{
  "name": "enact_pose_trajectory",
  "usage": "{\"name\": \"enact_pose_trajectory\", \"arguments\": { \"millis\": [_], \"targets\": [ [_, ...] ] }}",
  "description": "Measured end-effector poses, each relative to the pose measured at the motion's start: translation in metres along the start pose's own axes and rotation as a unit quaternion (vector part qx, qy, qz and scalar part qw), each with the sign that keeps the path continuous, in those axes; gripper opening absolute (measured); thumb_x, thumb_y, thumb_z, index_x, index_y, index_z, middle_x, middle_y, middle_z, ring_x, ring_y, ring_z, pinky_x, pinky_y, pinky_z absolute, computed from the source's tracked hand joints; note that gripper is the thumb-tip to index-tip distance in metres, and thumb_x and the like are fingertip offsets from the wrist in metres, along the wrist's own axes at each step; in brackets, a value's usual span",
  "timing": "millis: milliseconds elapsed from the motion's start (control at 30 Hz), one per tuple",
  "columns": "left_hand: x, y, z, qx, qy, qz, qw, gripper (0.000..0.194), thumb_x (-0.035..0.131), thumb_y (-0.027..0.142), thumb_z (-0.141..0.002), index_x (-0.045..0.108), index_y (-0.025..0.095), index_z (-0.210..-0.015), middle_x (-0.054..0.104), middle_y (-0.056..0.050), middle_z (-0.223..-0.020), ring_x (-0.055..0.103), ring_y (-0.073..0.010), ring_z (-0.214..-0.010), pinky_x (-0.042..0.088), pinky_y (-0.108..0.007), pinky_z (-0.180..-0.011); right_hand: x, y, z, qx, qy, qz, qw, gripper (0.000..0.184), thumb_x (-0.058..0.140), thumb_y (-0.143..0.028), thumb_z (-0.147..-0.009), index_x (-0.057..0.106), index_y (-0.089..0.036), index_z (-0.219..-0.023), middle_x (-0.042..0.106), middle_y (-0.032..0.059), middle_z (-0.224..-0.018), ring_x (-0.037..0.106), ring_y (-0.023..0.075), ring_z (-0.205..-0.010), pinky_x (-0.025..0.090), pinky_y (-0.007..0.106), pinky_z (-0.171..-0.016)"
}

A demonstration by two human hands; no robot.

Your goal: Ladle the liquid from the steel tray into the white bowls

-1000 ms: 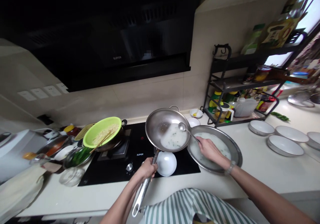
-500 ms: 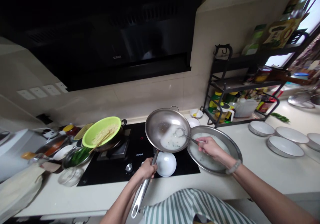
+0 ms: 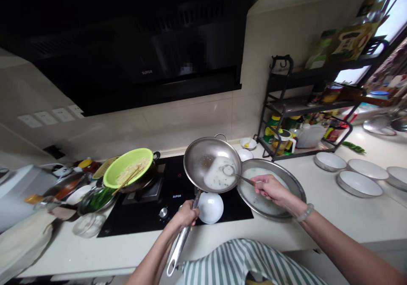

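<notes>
My left hand (image 3: 186,214) is closed round the long steel handle of a wok (image 3: 203,156), which is held tilted above the black induction hob (image 3: 178,192). Milky white liquid with green flecks lies in the wok's lower side. My right hand (image 3: 270,188) grips a metal ladle (image 3: 229,170) whose bowl dips into that liquid. Under the wok's right edge sits a wide steel basin (image 3: 294,184) with the same white liquid. A white bowl (image 3: 210,207) stands upside down on the hob just below the wok.
A green colander (image 3: 129,170) with noodles and chopsticks rests on a pot at the hob's left, among crowded dishes. Three white dishes (image 3: 349,177) lie on the counter at right. A black spice rack (image 3: 302,120) stands behind the basin, with two small bowls (image 3: 246,147) beside it.
The ladle's bowl has gone from just above the wok's rim down into the white liquid. My right hand has shifted slightly right and back. The wok stays tilted in my left hand.
</notes>
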State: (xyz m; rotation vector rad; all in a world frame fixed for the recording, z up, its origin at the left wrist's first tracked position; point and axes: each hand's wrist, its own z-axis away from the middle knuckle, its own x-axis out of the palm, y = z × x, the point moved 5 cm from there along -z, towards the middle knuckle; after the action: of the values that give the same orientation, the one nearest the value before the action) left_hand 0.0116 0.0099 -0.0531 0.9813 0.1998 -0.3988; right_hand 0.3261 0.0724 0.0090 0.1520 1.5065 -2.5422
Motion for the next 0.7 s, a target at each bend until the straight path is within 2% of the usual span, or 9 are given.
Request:
{"name": "enact_pose_trajectory", "arguments": {
  "millis": [400, 600, 700],
  "targets": [
    [-0.001, -0.002, -0.001, -0.003, -0.006, -0.008, 1.0, 0.012, 0.058, 0.019, -0.075, 0.046, 0.018, -0.078, 0.046, 0.007, -0.052, 0.044, -0.0083, -0.041, 0.039, -0.02, -0.041, -0.014, 0.008, 0.01, 0.013, -0.014, -0.044, 0.999, 0.039, 0.056, -0.011, -0.067, 0.06, -0.01, -0.106, 0.055, -0.0021, -0.051, 0.034, 0.0046, -0.035, 0.02, 0.016, -0.034],
    [-0.001, 0.0, 0.001, 0.002, -0.006, 0.001, 1.0, 0.014, 0.055, 0.015, -0.074, 0.042, 0.019, -0.073, 0.044, 0.007, -0.049, 0.041, -0.0072, -0.037, 0.037, -0.019, -0.038, -0.046, 0.01, 0.025, -0.004, 0.0, -0.064, 0.998, 0.05, 0.059, -0.018, -0.063, 0.058, -0.007, -0.112, 0.054, -0.0016, -0.053, 0.03, 0.0044, -0.036, 0.015, 0.017, -0.035],
    [0.0, 0.001, 0.0, 0.008, -0.011, 0.008, 1.0, 0.014, 0.051, 0.011, -0.074, 0.04, 0.02, -0.072, 0.045, 0.007, -0.048, 0.039, -0.0075, -0.036, 0.036, -0.02, -0.036, -0.067, 0.018, 0.028, -0.034, 0.041, -0.024, 0.998, 0.053, 0.056, -0.023, -0.067, 0.057, -0.007, -0.117, 0.055, -0.0005, -0.054, 0.034, 0.0073, -0.036, 0.021, 0.021, -0.036]
  ]
}}
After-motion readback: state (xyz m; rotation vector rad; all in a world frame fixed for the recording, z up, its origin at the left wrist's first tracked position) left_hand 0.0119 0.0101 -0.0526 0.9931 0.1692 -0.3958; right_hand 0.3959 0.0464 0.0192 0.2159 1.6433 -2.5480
